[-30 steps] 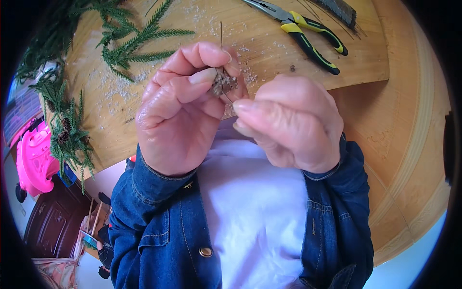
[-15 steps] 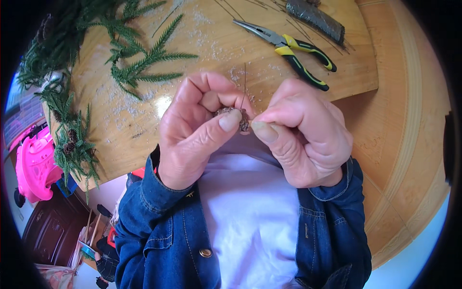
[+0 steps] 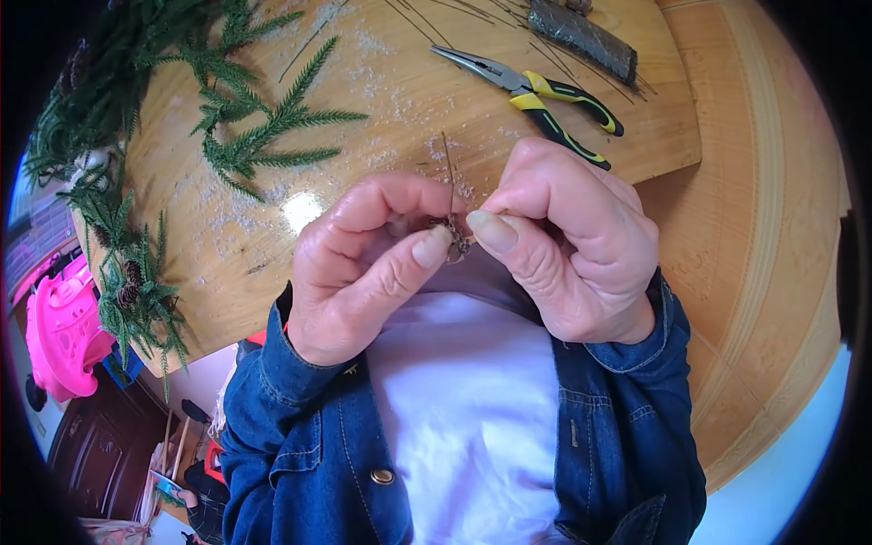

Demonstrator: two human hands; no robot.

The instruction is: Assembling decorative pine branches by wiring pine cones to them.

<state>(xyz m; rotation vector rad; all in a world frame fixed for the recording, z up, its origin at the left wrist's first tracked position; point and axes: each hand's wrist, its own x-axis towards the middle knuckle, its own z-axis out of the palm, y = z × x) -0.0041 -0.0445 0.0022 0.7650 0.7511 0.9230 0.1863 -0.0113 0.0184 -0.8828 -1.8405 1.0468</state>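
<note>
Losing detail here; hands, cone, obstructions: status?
Left fingers pinch cone, partly hiding it. Right fingers pinched close beside. Wire juts out by cone. Pliers beyond, not between.

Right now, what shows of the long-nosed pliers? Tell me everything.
The long-nosed pliers have a grey, metallic-looking, tapering nose and two black handles with yellow sections, rubbery or plastic-looking. They lie on the wooden table, nose toward the view's upper left, handles spread apart toward the lower right. They are not held; the right hand shows just below the lower handle. Whether the nose tips meet is too small to tell.
</note>
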